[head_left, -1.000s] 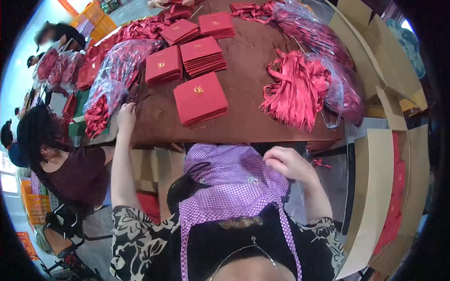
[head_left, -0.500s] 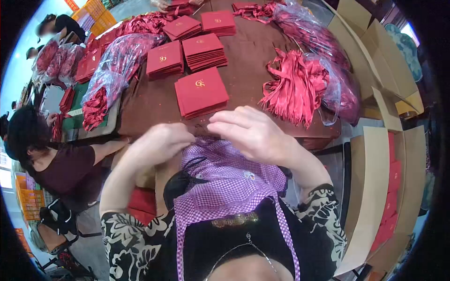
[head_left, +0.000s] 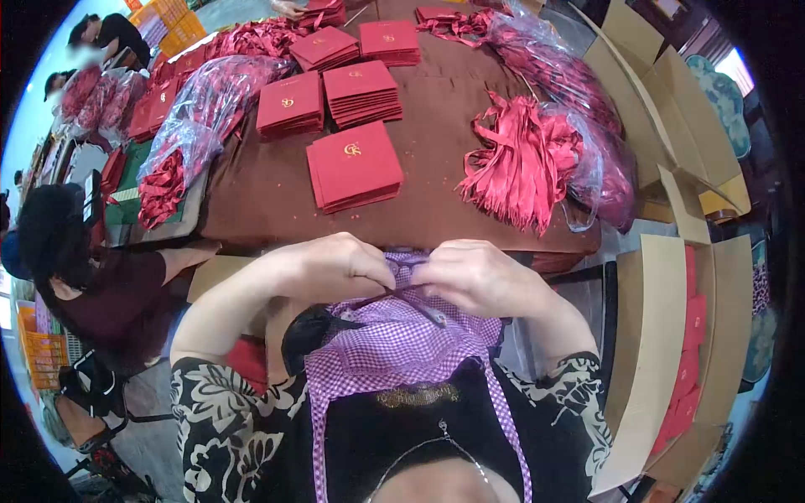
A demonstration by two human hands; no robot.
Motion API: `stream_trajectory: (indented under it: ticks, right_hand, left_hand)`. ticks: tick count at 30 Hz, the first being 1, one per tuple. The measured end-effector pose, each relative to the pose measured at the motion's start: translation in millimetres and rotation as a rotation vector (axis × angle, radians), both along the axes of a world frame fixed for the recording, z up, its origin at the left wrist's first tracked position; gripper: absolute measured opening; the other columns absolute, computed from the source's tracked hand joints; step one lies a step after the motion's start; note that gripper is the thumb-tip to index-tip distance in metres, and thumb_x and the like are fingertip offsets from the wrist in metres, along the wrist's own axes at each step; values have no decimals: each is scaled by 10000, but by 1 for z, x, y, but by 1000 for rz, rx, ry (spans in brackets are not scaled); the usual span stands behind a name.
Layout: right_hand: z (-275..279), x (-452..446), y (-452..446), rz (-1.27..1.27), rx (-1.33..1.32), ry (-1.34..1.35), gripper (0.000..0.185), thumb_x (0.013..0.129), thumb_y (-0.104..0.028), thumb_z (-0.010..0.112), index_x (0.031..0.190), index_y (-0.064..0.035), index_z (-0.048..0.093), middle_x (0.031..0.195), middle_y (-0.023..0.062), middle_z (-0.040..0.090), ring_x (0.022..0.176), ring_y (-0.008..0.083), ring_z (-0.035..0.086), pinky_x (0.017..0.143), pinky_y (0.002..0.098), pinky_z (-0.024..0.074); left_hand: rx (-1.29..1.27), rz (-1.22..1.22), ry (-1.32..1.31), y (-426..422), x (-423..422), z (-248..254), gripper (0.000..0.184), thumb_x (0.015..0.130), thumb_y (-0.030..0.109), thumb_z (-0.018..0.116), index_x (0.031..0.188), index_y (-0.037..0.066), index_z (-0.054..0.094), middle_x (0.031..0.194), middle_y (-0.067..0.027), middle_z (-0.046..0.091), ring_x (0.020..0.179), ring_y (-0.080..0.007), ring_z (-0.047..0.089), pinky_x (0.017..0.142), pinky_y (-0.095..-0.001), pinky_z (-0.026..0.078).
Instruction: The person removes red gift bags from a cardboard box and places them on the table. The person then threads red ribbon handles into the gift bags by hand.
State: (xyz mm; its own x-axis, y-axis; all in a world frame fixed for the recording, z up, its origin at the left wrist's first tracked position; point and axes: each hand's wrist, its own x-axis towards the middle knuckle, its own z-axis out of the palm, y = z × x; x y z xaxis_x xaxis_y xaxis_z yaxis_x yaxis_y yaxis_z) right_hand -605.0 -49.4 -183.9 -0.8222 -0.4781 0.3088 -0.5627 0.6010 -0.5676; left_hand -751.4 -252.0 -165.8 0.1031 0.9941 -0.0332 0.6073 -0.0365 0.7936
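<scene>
My left hand (head_left: pixel 348 270) and my right hand (head_left: pixel 465 275) are both closed in front of the table's near edge, above the purple checked apron (head_left: pixel 402 344). A thin dark strip, partly hidden by the fingers, runs between them, and each hand pinches an end. Just beyond lies a stack of red cards with gold print (head_left: pixel 355 166). More red stacks (head_left: pixel 290 105) stand behind it. To the right, a bundle of red ribbons (head_left: pixel 520 163) spills from a clear plastic bag (head_left: pixel 597 168).
The brown-covered table (head_left: pixel 436 197) spans the front. Another ribbon-filled bag (head_left: pixel 210 105) lies at left, near a seated person in a dark top (head_left: pixel 113 310). Open cardboard boxes (head_left: pixel 658 335) stand at right, one holding red cards. Further people are at the far left.
My left hand has come from the table's left edge to the middle, and my right hand has moved inward. Both have closed on the dark strip.
</scene>
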Motion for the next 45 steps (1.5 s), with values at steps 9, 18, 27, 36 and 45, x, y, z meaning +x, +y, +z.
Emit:
stream_trajectory:
  ticks: [9, 18, 27, 36, 45]
  right_hand:
    - [10, 12, 20, -307, -454, -66, 122, 764, 63, 634, 881, 30, 633, 851, 92, 628, 779, 179, 616, 682, 276, 487]
    - [49, 34, 25, -277, -770, 419, 99, 813, -23, 616, 896, 23, 645, 817, 127, 670, 677, 177, 605, 684, 293, 447]
    - [82, 64, 27, 107, -734, 598, 152, 840, -88, 629, 982, -60, 581, 928, 149, 635, 738, 179, 452, 571, 290, 352]
    - [106, 92, 11, -50, -850, 537, 228, 859, -222, 653, 1082, -184, 626, 849, -26, 587, 699, 119, 373, 597, 265, 289]
    - [110, 132, 27, -238, -615, 752, 96, 840, -194, 666, 751, -192, 631, 757, -57, 622, 584, 62, 482, 549, 195, 357]
  left_hand:
    - [207, 438, 98, -5, 12, 6, 150, 753, 57, 677, 889, -5, 671, 789, -125, 660, 725, -264, 660, 653, -322, 520]
    - [623, 621, 98, -7, 35, 56, 103, 797, 60, 623, 829, -38, 633, 793, -157, 660, 674, -218, 616, 599, -291, 480]
    - [971, 259, 116, -13, 44, 80, 88, 903, 137, 506, 830, 87, 504, 684, -155, 587, 509, -202, 464, 474, -331, 376]
    - [1089, 305, -50, -10, 65, 83, 295, 955, 424, 431, 1134, 218, 543, 792, -57, 509, 621, -182, 362, 566, -320, 290]
    - [692, 402, -290, -24, 87, 114, 148, 877, 193, 541, 753, 147, 474, 725, -35, 405, 679, -177, 358, 593, -283, 300]
